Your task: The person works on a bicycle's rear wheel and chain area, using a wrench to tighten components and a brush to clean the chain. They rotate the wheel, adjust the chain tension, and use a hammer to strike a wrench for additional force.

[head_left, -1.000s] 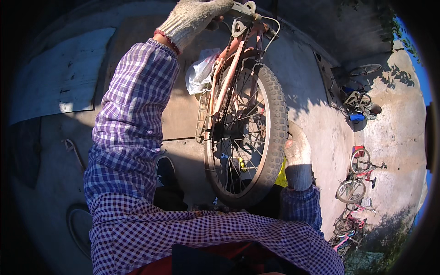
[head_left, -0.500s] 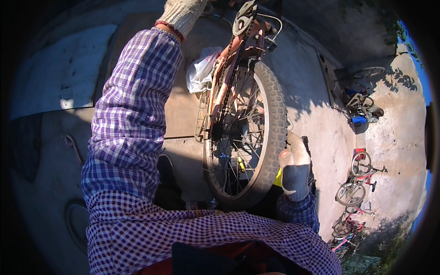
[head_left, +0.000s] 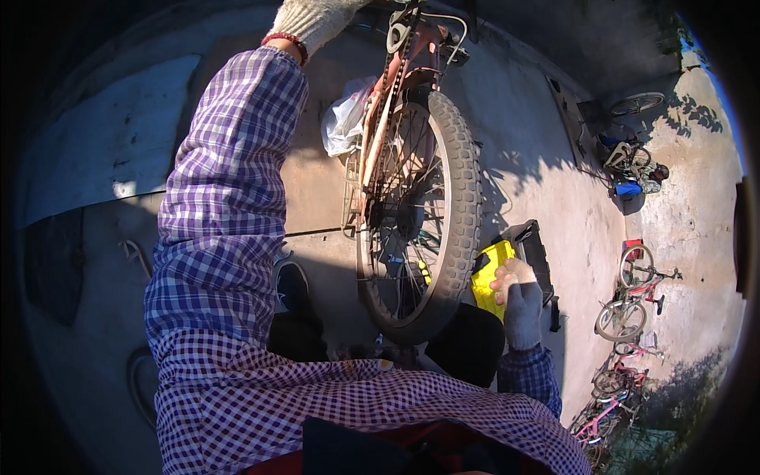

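- The bike (head_left: 377,142) is standing just in front of me, apparently upside down, with its wheel (head_left: 457,190) coming between my left shoe (head_left: 293,286) and my right knee (head_left: 471,340).
- My left hand (head_left: 321,20) is sitting at the top edge, near the crank (head_left: 397,36); its fingers are falling out of sight, so I cannot tell whether they are gripping anything.
- My right hand (head_left: 518,305) is hovering apart from the tyre, its bent fingertips overlapping the yellow case (head_left: 491,269); nothing is showing in them, but I cannot tell whether they are touching the case or hiding something small.
- I am judging the step in hand to be working on the wheel and chain (head_left: 383,95), with my right hand off them for now.
- The next move, I am thinking, is calling for a steady left hand and for fingers kept clear of spokes and chain.
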`<move>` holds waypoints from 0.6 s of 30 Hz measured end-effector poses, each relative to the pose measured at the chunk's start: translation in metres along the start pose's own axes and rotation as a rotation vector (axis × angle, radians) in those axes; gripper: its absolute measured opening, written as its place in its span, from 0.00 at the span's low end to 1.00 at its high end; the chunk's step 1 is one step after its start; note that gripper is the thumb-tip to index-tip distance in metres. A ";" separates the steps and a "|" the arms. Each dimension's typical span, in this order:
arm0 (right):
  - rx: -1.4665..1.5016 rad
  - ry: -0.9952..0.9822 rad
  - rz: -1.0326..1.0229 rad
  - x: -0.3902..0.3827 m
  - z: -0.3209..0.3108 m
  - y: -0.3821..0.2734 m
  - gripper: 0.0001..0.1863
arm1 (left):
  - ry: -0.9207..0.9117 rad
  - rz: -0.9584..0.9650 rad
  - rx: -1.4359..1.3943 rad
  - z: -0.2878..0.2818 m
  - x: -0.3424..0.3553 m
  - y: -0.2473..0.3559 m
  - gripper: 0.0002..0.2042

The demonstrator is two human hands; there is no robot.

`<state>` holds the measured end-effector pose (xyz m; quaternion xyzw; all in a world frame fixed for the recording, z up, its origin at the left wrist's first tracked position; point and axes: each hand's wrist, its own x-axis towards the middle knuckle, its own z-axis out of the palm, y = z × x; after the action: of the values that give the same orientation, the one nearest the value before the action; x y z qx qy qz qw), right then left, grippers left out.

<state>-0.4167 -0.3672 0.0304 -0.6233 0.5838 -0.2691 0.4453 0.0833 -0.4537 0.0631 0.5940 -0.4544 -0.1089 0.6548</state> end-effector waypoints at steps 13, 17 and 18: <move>-0.201 -0.167 -0.224 -0.014 0.011 0.011 0.24 | -0.004 -0.002 -0.081 0.005 -0.048 -0.048 0.20; -0.251 -0.230 -0.199 -0.018 0.015 0.003 0.30 | -0.017 -0.002 -0.076 0.006 -0.054 -0.063 0.19; -0.264 -0.230 -0.212 -0.019 0.017 0.001 0.32 | -0.018 -0.012 -0.049 0.006 -0.055 -0.065 0.19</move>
<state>-0.4056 -0.3447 0.0252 -0.7608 0.4905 -0.1625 0.3926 0.0739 -0.4377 -0.0205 0.5798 -0.4537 -0.1292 0.6643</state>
